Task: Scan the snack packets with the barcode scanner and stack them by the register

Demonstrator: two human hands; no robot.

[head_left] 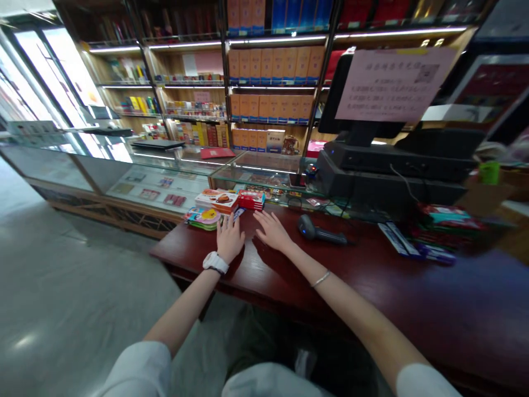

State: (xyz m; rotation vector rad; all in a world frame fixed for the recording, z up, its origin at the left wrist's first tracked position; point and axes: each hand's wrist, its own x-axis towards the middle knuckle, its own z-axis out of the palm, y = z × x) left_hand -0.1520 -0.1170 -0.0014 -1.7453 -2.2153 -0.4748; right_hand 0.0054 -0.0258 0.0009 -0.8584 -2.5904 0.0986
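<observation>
My left hand (230, 238) is open, fingers stretched toward a group of packaged goods on the dark red desk (264, 270). Just beyond its fingertips lie a white and orange box with a food picture (217, 199) and colourful flat packets (203, 217). My right hand (273, 230) is open too, palm down over the desk, with its fingertips close to a stack of red boxes (251, 199). Neither hand holds anything. To the right of my right hand lies a black barcode scanner (320, 231).
A monitor with a pink paper sheet (394, 82) stands on a black cash register (384, 176) at the back right. Blue and white packs (399, 241) and red-green packages (448, 218) lie farther right. Glass display counters (165, 182) and stocked shelves (275, 66) stand behind.
</observation>
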